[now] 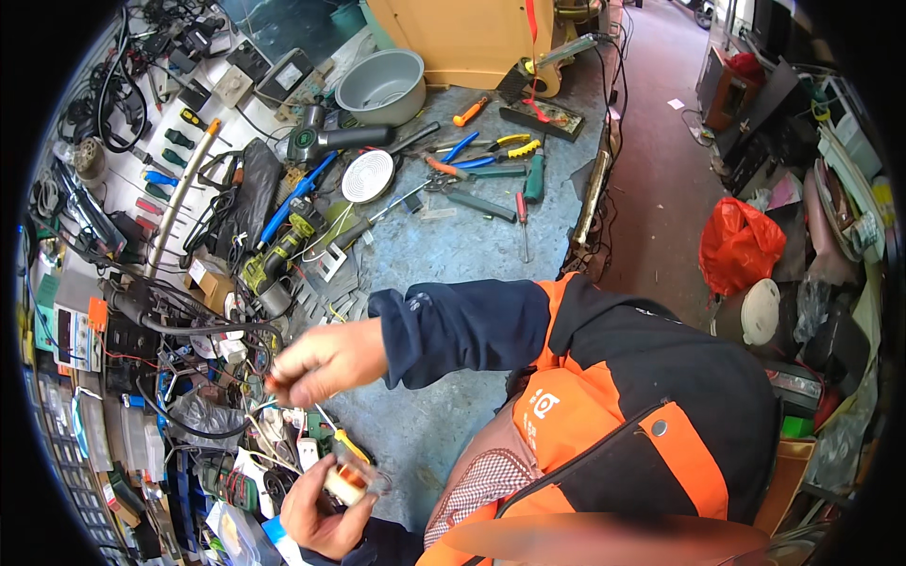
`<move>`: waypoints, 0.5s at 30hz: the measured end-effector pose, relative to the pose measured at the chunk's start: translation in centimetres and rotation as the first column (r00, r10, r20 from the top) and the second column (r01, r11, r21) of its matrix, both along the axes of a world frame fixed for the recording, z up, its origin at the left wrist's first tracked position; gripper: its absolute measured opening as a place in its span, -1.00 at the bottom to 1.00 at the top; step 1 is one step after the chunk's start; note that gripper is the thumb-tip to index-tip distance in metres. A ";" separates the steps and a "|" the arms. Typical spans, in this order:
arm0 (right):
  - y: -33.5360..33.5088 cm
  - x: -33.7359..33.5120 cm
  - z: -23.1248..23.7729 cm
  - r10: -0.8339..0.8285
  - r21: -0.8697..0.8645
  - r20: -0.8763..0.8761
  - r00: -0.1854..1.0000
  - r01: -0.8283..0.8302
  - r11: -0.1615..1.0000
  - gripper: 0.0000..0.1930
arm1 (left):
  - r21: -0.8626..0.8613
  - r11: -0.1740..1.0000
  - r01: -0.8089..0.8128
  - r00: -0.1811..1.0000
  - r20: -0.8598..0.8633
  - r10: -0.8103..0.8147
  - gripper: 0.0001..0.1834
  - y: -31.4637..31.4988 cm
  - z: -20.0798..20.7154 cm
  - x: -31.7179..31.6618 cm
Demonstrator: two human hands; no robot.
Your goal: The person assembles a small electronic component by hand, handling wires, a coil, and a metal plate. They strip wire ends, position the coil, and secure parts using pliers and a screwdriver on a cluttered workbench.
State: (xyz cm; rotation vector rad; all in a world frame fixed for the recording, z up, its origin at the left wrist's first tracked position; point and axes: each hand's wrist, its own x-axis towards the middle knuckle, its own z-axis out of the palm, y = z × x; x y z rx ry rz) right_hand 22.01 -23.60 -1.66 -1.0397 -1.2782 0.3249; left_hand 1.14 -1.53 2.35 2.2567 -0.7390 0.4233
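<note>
Head view: at a scuffed blue bench [425,255], I work bare-handed, 2 hands over its crowded left side. Low in the frame, my left hand [319,517] is clamped on a coil [346,481], cream with copper-coloured windings and slightly blurred, which sits up off the surface at my thumb and fingers. Above it and well apart, my right hand [330,366] points left, its fingers bent and blurred; a small reddish-brown bit [273,385] shows at the tips, but I cannot tell whether they are together on it or apart. Near the coil, on its far side, lies a yellow screwdriver [350,444]. Farther up the bench are a green drill [274,264], a white disc [367,176], pliers [446,168], a red screwdriver [521,209] and a grey bowl [404,106]. Black cables [212,329] tangle to the left of my right hand. At far right, beyond the bench, sits a red bag [741,245].
</note>
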 end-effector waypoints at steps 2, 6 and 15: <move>0.7 -0.9 0.2 0.111 -0.378 0.306 0.945 0.013 0.926 -0.44 | -0.322 0.936 -0.143 0.989 -0.018 0.145 -0.26 2.4 -2.2 -2.1; -0.2 -4.0 -0.1 0.606 -0.355 0.164 0.779 -0.526 0.773 -0.48 | -0.526 0.751 -0.399 0.879 0.013 0.476 -0.35 0.6 -2.5 -0.1; 0.3 -0.4 0.0 -0.113 -0.050 0.287 0.951 0.132 0.990 -0.44 | -0.144 0.990 0.016 0.999 -0.043 -0.022 -0.26 0.4 -0.3 -0.9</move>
